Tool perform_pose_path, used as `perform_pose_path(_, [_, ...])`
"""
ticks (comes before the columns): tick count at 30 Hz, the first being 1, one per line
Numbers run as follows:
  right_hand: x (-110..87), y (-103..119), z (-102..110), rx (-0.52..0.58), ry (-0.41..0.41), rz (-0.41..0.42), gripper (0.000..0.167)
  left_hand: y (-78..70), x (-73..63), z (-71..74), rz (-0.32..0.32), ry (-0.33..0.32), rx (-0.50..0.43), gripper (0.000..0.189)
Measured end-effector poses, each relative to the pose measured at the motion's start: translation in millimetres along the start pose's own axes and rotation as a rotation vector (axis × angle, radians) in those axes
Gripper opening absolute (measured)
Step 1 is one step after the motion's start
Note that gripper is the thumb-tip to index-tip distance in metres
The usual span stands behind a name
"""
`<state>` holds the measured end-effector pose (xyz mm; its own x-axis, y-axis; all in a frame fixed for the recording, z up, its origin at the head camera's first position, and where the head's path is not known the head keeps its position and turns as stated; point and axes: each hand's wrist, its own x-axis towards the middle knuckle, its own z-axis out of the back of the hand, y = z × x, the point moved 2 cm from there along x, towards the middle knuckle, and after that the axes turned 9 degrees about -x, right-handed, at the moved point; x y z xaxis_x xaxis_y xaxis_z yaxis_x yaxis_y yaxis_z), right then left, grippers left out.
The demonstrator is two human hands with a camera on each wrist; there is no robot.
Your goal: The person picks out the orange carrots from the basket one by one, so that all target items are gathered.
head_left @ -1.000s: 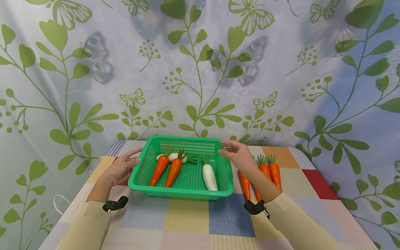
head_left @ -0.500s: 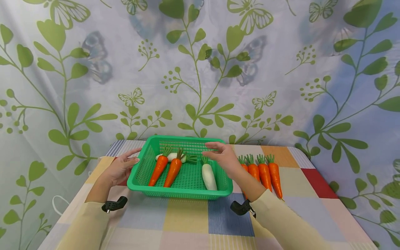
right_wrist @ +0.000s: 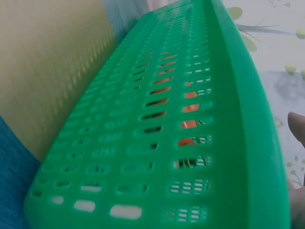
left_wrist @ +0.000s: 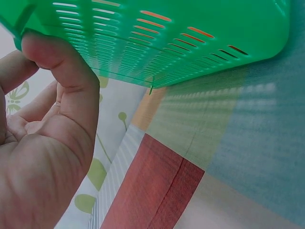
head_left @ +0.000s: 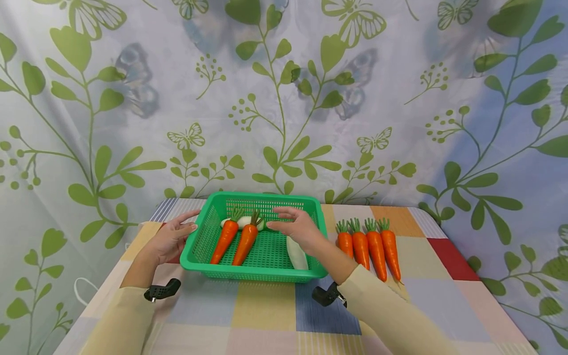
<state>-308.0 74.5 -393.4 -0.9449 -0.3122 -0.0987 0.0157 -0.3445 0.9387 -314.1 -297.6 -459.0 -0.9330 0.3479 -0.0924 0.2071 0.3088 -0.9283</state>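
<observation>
A green plastic basket [head_left: 262, 277] holds two carrots [head_left: 226, 240] and two white radishes [head_left: 296, 254]. My left hand [head_left: 170, 240] is at the basket's left rim. In the left wrist view, the thumb [left_wrist: 71, 71] touches the rim from outside, and the other fingers are partly hidden behind it. My right hand [head_left: 299, 230] hangs over the basket's right half with fingers spread from the thumb and nothing between them. It covers the leafy top of the right-hand radish. The right wrist view shows the basket's side wall [right_wrist: 119, 124] and only a bit of the hand at the edge.
Several carrots [head_left: 376, 251] lie side by side on the table right of the basket, leaves pointing away. A checked cloth [head_left: 266, 305] covers the table. Behind it hangs a leaf-and-butterfly curtain [head_left: 284, 98]. A white cable [head_left: 82, 291] loops at the left edge.
My right hand has moved left, from the basket's right rim to over its inside, uncovering the carrots on the table. The left hand stays at the left rim.
</observation>
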Motion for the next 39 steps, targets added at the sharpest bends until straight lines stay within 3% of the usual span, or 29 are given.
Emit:
perform_pose_path(18, [16.8, 6.2, -26.6, 0.002, 0.064, -0.056, 0.057, 0.3, -1.7, 1.2, 0.009, -0.004, 0.011, 0.069])
perform_pose_path(26, [26.0, 2.2, -34.9, -0.030, 0.086, -0.111, 0.061, 1.2, -1.8, -0.7, -0.002, 0.025, 0.004, 0.069])
perform_pose_path(39, [30.1, 0.1, -45.7, -0.046, 0.127, -0.173, 0.057, 1.3, 1.1, 1.8, 0.008, -0.002, 0.014, 0.069])
